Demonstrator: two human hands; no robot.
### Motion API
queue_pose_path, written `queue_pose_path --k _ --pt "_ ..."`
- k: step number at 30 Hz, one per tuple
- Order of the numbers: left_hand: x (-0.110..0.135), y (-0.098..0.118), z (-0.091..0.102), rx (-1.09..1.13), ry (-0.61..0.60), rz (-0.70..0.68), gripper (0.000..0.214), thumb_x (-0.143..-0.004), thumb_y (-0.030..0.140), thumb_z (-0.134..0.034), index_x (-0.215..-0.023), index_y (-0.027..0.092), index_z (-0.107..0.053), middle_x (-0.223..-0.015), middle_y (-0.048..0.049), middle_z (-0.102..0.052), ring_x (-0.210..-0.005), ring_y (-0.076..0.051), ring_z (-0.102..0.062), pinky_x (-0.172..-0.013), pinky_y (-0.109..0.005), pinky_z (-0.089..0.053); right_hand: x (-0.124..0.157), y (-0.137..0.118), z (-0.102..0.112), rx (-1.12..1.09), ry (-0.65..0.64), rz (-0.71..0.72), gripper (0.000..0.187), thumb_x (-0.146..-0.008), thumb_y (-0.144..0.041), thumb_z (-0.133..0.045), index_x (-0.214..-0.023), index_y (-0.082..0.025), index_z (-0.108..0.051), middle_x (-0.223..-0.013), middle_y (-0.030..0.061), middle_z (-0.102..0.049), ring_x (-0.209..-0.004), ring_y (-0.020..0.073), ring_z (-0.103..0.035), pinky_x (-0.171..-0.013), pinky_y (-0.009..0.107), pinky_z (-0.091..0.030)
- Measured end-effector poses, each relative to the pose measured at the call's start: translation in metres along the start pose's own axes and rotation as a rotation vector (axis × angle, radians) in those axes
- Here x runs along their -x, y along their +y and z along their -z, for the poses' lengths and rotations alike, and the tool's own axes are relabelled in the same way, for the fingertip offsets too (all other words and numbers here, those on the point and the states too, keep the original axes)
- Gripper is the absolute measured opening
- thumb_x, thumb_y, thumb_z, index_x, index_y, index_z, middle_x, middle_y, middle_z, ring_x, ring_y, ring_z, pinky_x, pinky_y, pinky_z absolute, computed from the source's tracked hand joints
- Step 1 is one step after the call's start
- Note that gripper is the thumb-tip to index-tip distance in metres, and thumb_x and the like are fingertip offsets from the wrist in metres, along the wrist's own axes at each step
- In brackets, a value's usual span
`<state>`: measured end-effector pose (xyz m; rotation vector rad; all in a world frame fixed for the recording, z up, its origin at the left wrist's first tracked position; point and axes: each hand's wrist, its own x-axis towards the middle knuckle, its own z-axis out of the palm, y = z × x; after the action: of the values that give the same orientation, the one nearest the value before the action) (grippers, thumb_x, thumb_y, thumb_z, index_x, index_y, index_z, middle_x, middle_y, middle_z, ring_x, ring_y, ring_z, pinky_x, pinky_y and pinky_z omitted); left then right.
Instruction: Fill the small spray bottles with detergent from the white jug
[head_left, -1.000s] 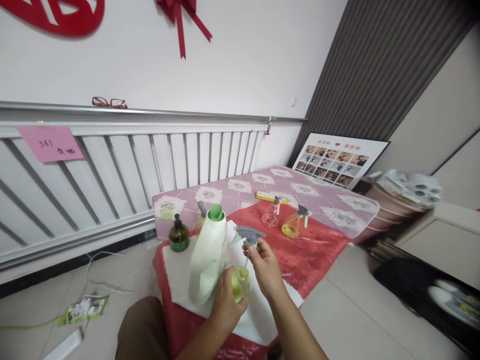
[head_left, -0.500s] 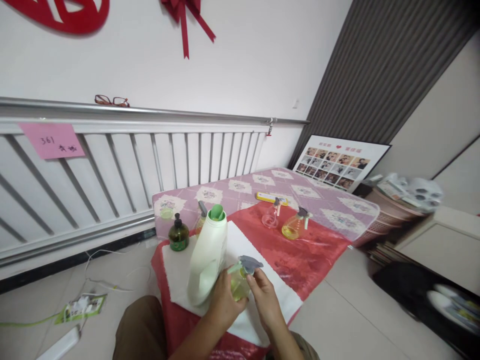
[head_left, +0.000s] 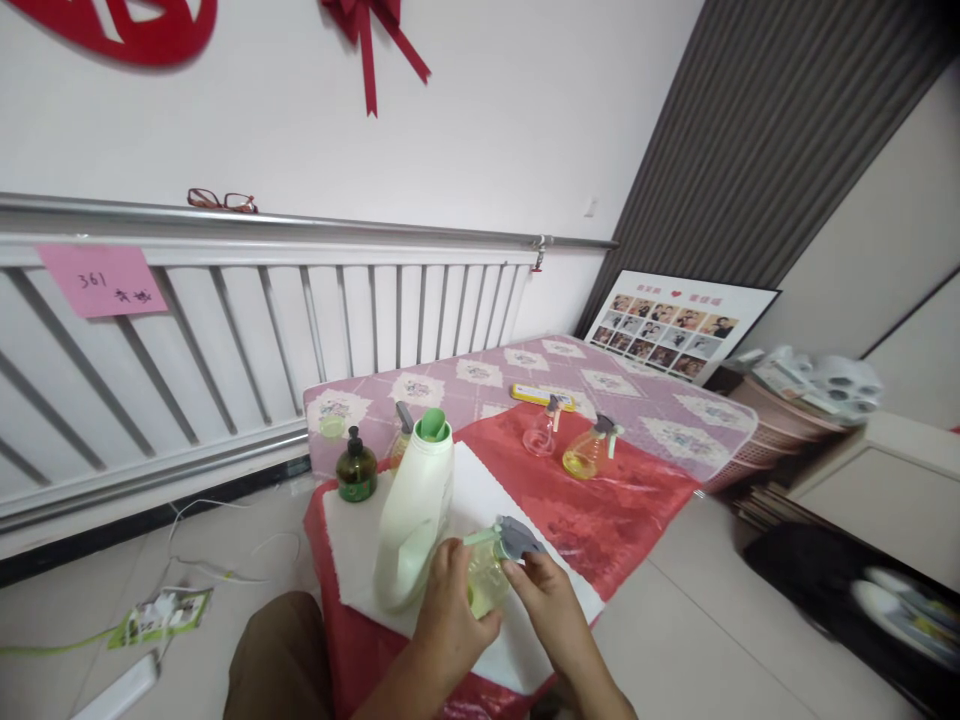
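My left hand (head_left: pixel 448 615) is closed around the clear body of a spray bottle (head_left: pixel 489 582), which has pale yellow-green liquid inside. At the bottle's neck, the fingers of my right hand (head_left: pixel 547 600) grip its grey trigger head (head_left: pixel 517 538). Whether the head is screwed tight I cannot tell. Just left of my left hand stands a pale green detergent jug (head_left: pixel 412 510), its green spout uncovered. Behind it, another spray bottle (head_left: pixel 403 430) is partly hidden. A dark green pump bottle (head_left: pixel 357 470) stands beside the jug on a white cloth (head_left: pixel 480 480).
Two more spray bottles, one nearly colourless (head_left: pixel 538 438) and one with yellow liquid (head_left: pixel 583 458), stand on the red cover (head_left: pixel 630 510). Behind them lies a yellow box (head_left: pixel 543 398). A pale green cap (head_left: pixel 332 427) rests at the far left. A radiator (head_left: pixel 292 320) lines the wall.
Both hands have shifted slightly to the right with the spray bottle. Its trigger head has turned a little, and my right hand has moved round it. The jug and other bottles stay put.
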<state>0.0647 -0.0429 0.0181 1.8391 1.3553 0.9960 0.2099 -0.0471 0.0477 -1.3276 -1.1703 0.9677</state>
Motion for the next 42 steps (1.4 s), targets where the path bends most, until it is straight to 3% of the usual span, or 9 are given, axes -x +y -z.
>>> queue_pose_path --k 5,10,15,17,20,25,32,38,42 --pt "0.006 0.011 0.0 -0.003 0.024 -0.007 0.076 -0.059 0.016 -0.062 -0.132 0.02 -0.042 -0.131 -0.0119 -0.046 -0.127 -0.03 -0.039 -0.109 -0.041 -0.031 0.004 -0.008 -0.003 -0.029 0.05 0.031 0.031 -0.067 -0.044 -0.072 -0.091 -0.025 -0.066 -0.092 0.0069 -0.074 -0.085 0.0255 -0.067 -0.078 0.04 -0.052" --pt "0.012 0.017 -0.006 0.057 0.019 0.003 0.077 -0.059 0.015 -0.063 -0.133 0.016 -0.041 -0.132 -0.0137 -0.045 -0.127 -0.03 -0.038 -0.11 -0.041 -0.031 0.011 -0.014 -0.007 -0.014 0.156 -0.002 0.034 -0.063 -0.041 -0.075 -0.089 -0.025 -0.061 -0.083 0.005 -0.073 -0.077 0.0251 -0.068 -0.072 0.038 -0.054" --pt "0.012 0.02 -0.004 0.083 0.038 0.008 0.079 -0.058 0.015 -0.062 -0.133 0.016 -0.039 -0.129 -0.0131 -0.046 -0.125 -0.029 -0.041 -0.108 -0.041 -0.033 0.019 -0.02 -0.005 -0.165 0.009 -0.014 0.051 -0.07 -0.046 -0.072 -0.116 -0.03 -0.058 -0.117 0.0063 -0.068 -0.105 0.0262 -0.063 -0.09 0.04 -0.05" --pt "0.011 0.02 -0.002 0.086 0.042 0.014 0.08 -0.057 0.016 -0.062 -0.133 0.016 -0.038 -0.13 -0.0125 -0.046 -0.125 -0.029 -0.041 -0.107 -0.041 -0.034 0.022 -0.024 -0.004 -0.192 -0.029 -0.029 0.045 -0.077 -0.046 -0.066 -0.119 -0.031 -0.059 -0.125 0.0054 -0.065 -0.115 0.0254 -0.058 -0.101 0.041 -0.042" --pt "0.011 0.019 0.0 0.09 0.054 0.018 0.081 -0.057 0.015 -0.062 -0.134 0.016 -0.037 -0.13 -0.0125 -0.045 -0.126 -0.029 -0.04 -0.108 -0.041 -0.034 0.023 -0.027 -0.006 -0.184 -0.016 -0.042 0.034 -0.08 -0.044 -0.064 -0.111 -0.028 -0.065 -0.12 0.0053 -0.068 -0.113 0.0255 -0.058 -0.102 0.042 -0.041" --pt "0.011 0.018 -0.001 0.1 0.045 0.019 0.08 -0.056 0.015 -0.061 -0.133 0.015 -0.038 -0.13 -0.0127 -0.045 -0.125 -0.028 -0.041 -0.107 -0.039 -0.034 0.019 -0.025 -0.011 -0.241 0.056 -0.007 0.039 -0.065 -0.047 -0.077 -0.096 -0.026 -0.067 -0.101 0.0066 -0.073 -0.094 0.0267 -0.065 -0.084 0.04 -0.052" --pt "0.011 0.017 0.0 0.086 0.052 0.025 0.08 -0.057 0.015 -0.061 -0.133 0.014 -0.037 -0.129 -0.0128 -0.045 -0.125 -0.027 -0.041 -0.108 -0.038 -0.033 0.021 -0.022 -0.008 -0.175 0.028 -0.061 0.04 -0.078 -0.049 -0.065 -0.112 -0.027 -0.065 -0.122 0.0077 -0.066 -0.12 0.0268 -0.054 -0.104 0.044 -0.038" --pt "0.011 0.012 -0.007 0.109 0.052 0.038 0.081 -0.054 0.013 -0.061 -0.132 0.013 -0.037 -0.129 -0.0131 -0.047 -0.125 -0.027 -0.042 -0.108 -0.038 -0.034 0.016 -0.024 -0.014 -0.185 0.123 -0.007 0.031 -0.066 -0.049 -0.075 -0.082 -0.024 -0.067 -0.079 0.003 -0.071 -0.077 0.0223 -0.065 -0.074 0.036 -0.054" --pt "0.008 0.006 -0.013 0.111 0.001 0.039 0.083 -0.054 0.014 -0.063 -0.133 0.011 -0.037 -0.132 -0.0158 -0.045 -0.127 -0.029 -0.04 -0.11 -0.04 -0.032 0.016 -0.024 -0.016 -0.176 0.151 -0.027 0.039 -0.064 -0.051 -0.075 -0.092 -0.025 -0.068 -0.093 0.0056 -0.073 -0.089 0.0252 -0.066 -0.079 0.036 -0.053"
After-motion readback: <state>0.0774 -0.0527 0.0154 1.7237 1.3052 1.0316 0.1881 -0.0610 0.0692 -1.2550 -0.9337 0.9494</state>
